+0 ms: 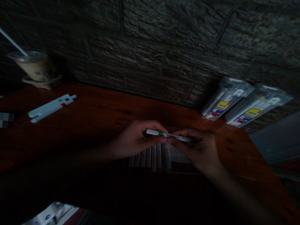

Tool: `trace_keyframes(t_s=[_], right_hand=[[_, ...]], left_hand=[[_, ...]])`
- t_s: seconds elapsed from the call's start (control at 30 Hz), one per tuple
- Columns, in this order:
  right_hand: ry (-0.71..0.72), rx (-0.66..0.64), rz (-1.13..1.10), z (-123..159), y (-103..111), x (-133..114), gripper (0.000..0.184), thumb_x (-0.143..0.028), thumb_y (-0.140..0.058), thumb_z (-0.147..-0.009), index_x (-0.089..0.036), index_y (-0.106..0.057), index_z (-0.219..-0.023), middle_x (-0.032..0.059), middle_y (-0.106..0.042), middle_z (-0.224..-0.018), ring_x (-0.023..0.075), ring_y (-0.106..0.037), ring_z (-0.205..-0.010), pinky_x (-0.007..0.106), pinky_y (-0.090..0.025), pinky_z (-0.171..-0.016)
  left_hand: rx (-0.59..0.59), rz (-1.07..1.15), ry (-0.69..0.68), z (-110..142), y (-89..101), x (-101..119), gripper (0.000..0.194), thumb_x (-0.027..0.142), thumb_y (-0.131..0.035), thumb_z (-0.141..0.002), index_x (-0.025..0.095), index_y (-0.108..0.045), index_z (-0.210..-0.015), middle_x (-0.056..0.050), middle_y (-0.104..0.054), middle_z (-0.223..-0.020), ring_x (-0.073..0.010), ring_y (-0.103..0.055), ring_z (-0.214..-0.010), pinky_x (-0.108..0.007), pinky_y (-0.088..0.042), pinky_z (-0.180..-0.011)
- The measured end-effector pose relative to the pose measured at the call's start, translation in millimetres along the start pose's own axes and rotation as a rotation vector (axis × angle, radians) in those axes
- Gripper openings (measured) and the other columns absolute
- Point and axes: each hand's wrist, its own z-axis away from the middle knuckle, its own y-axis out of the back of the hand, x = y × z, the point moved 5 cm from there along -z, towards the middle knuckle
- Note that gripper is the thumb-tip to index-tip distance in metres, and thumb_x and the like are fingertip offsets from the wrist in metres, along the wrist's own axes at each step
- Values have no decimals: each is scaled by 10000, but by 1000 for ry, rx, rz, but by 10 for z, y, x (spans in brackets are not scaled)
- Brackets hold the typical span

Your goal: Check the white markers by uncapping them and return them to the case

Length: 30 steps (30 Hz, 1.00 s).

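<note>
Both hands meet over the middle of the wooden table, pinching one white marker with a green band. My left hand has its thumb and fingertips near the green band. Toward the plain end, my right hand grips the barrel between thumb and fingers. The marker lies nearly level, crosswise to me. Just beneath the hands, a row of several white markers lies side by side, their far ends partly covered by my hands. To their right is a pale, see-through sheet or case, too dim to make out well.
Two clear marker cases with yellow labels stand upright against the stone wall. On the left, white markers lie together on the table. An iced drink cup with a straw stands in a carrier at the back left.
</note>
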Motion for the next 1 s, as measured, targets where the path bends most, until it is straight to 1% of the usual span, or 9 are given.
trace_keyframes(t_s=[0.2,0.27,0.33,0.4,0.47,0.57,0.63,0.8,1.0], right_hand=[[-23,3,7,7,-1,23,89,-275,-827,-817,-231,-793,-887,16,-816,-850,176,-760,-726,280,-619,-682],[-36,12,1,2,-3,20,90,-287,-807,-836,-234,-795,-908,21,-816,-868,180,-758,-742,290,-616,-688],[-48,27,-11,-3,0,17,96,-291,-779,-860,-233,-798,-935,25,-813,-877,179,-751,-752,292,-606,-685],[-68,31,-20,-2,3,24,121,-291,-749,-884,-223,-797,-971,29,-804,-864,170,-732,-729,286,-585,-651],[-92,24,-32,2,6,40,154,-300,-718,-910,-208,-794,-1008,34,-789,-840,151,-695,-663,269,-549,-582],[-139,23,-76,9,13,74,206,-339,-680,-944,-196,-786,-1047,29,-762,-787,112,-596,-527,246,-464,-467],[-162,33,-126,9,19,92,219,-350,-659,-960,-194,-783,-1049,24,-751,-768,96,-550,-483,240,-436,-442],[-178,56,-236,2,21,104,219,-337,-629,-975,-187,-770,-1051,26,-758,-782,95,-542,-491,237,-453,-460],[-190,63,-269,4,27,106,208,-331,-642,-960,-198,-757,-1071,31,-774,-815,96,-545,-490,243,-453,-452]], left_hand=[[14,35,-30,3,-5,10,169,261,-722,-910,163,-747,-1045,-63,-782,-1014,-160,-727,-909,-243,-561,-785],[34,35,-15,-4,8,1,175,265,-701,-924,166,-750,-1060,-66,-780,-1012,-156,-719,-879,-244,-559,-761],[54,55,17,-14,24,-17,197,270,-659,-950,165,-746,-1092,-49,-763,-913,-124,-677,-731,-218,-526,-643],[71,91,63,-25,39,-41,221,274,-613,-974,159,-738,-1115,-19,-712,-786,-93,-592,-594,-199,-463,-541],[90,128,97,-35,56,-56,236,276,-578,-986,150,-736,-1107,1,-656,-706,-85,-541,-546,-198,-432,-511],[124,183,115,-50,84,-67,247,282,-554,-988,138,-741,-1062,11,-596,-640,-91,-526,-536,-210,-421,-515],[160,236,126,-57,105,-85,243,293,-564,-977,133,-739,-1030,5,-591,-654,-90,-521,-530,-216,-415,-508],[268,298,159,-63,165,-143,203,311,-592,-953,157,-720,-981,-13,-627,-748,-82,-513,-520,-218,-396,-479],[314,283,168,-73,198,-155,147,263,-577,-938,187,-702,-950,-17,-627,-752,-92,-517,-526,-226,-401,-469]])
